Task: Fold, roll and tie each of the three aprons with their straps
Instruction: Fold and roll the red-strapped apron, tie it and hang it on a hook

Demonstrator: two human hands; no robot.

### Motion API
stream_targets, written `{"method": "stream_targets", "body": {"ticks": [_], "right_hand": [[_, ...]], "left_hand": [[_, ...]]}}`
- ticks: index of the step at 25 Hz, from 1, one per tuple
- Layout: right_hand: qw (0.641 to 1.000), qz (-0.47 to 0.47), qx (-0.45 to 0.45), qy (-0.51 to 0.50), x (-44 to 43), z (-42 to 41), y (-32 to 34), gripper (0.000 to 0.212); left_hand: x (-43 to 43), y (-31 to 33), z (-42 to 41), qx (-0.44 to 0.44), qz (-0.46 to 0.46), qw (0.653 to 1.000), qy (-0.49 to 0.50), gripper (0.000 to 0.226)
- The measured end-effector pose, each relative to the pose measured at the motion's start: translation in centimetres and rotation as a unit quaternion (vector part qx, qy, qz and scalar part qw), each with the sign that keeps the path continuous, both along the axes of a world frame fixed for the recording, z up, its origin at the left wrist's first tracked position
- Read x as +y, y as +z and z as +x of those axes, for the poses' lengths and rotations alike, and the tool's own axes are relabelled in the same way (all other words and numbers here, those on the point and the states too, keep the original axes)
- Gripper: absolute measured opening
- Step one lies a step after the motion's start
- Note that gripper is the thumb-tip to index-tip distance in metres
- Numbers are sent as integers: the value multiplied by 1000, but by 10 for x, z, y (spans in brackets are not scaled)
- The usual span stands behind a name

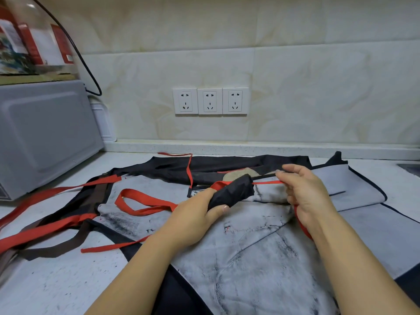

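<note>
A rolled black apron [231, 193] is held over a grey apron [238, 258] that is spread flat on the countertop [56, 280], and is gripped by the left hand [195, 220], fingers and thumb curled round it. A red strap [268, 182] is looped round the roll and drawn taut to the right hand [304, 194], by which it is pinched. A dark apron [227, 165] is laid behind, and a microwave [45, 133] is seen at the left.

one end of the roll [231, 193] hides in the left hand [193, 219]. the strap [267, 182] is hidden behind the right hand [306, 196]. the microwave [45, 133] runs off the left edge; the print on the box [34, 42] is blurred.
</note>
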State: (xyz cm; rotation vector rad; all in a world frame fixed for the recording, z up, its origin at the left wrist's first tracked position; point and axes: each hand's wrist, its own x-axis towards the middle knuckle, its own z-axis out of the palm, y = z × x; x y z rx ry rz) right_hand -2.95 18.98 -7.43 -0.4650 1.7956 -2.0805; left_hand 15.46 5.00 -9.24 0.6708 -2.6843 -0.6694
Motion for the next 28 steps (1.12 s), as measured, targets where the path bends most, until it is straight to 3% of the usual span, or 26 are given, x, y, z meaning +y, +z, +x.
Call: {"method": "stream_targets", "body": {"ticks": [2,3,4,6,7,9,12,14,15,17,20,21,24,25,28], "right_hand": [[992,48,116,-24,-7,8,-4,10],[975,91,200,-45,-12,11,-8,7],[948,137,282,-64,-15,14,-10,10],[918,159,357,-68,-18,21,-13,12],[931,149,331,-38,-20,24,-13,5],[966,156,193,76,-22,37,-10,24],[952,131,-48,273,-23,54,-5,36],[936,95,-128,315,-24,57,-9,29],[937,106,-115,312,-24,57,-11,24],[938,176,4,300,-22,55,-12,23],[898,239,124,349,-8,49,4,26],[890,241,130,364,-2,47,10,26],[901,224,150,340,12,37,22,28],[905,232,186,304,15,35,24,26],[907,233,310,161,5,32,17,20]], "left_hand": [[1,9,-7,16,126,992,1,24],[2,15,-13,53,230,972,6,22],[1,21,-21,117,360,925,14,20],[-1,31,-40,247,584,773,30,17],[-4,34,-49,299,646,701,41,18],[-11,29,-62,382,698,603,62,22],[-16,15,-68,457,686,562,73,36],[-22,9,-65,490,671,549,92,34],[-25,8,-63,507,658,547,102,32],[-29,9,-58,527,632,554,128,31],[-35,8,-52,543,580,585,163,32],[-37,5,-50,536,546,621,169,30],[-40,0,-42,458,406,777,147,17],[-37,1,-41,428,388,809,109,16],[-20,9,-40,322,400,858,15,31]]}}
